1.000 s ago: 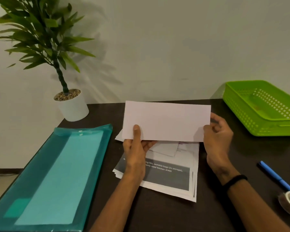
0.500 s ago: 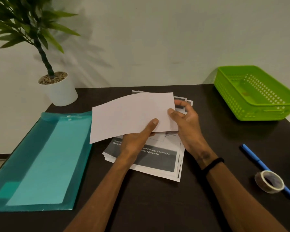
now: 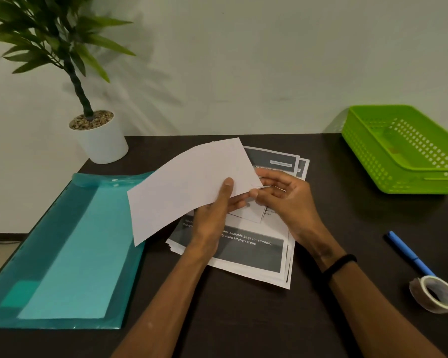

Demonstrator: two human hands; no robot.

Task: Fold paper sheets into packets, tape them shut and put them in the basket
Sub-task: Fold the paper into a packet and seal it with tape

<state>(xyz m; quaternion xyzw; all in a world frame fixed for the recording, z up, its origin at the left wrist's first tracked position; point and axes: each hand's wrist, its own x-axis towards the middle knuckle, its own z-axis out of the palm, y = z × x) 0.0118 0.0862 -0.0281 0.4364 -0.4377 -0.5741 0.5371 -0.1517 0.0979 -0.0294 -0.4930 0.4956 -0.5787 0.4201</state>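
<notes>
At frame centre, a folded white paper sheet is held tilted above a stack of printed paper sheets on the dark table. The left hand pinches its lower edge under the thumb, and the right hand pinches its right end. The green perforated plastic basket sits upper right, well apart.

— What stands by the dark brown desk?
— A leafy green plant in a white round pot on its far left corner. Near of the pot lies a teal translucent plastic folder; a blue pen lies far right.
</notes>
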